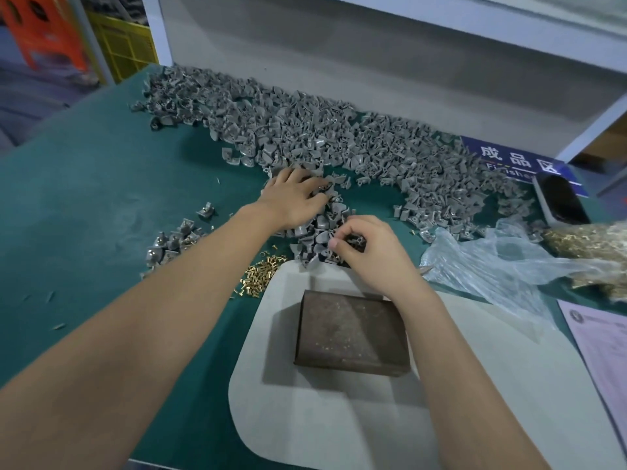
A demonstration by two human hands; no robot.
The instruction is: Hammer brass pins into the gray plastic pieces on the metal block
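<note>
While the sprawling heap of small gray plastic pieces (305, 130) is covering the green table's (84, 198) far side, the dark rectangular metal block (351, 334) is sitting bare on a pale mat (305, 418). The left hand (295, 198) is lying flat, fingertips buried among pieces; the right hand (366, 245) is pinching one, mostly hidden. Loose brass pins (259, 274) are lying left of the mat.

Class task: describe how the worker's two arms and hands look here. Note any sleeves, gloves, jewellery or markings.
Both arms are bare all the way to the frame edge: no sleeves show. The left hand and right hand wear no gloves. No rings, watch, bands or markings are visible on either wrist or on the fingers that show.
</note>
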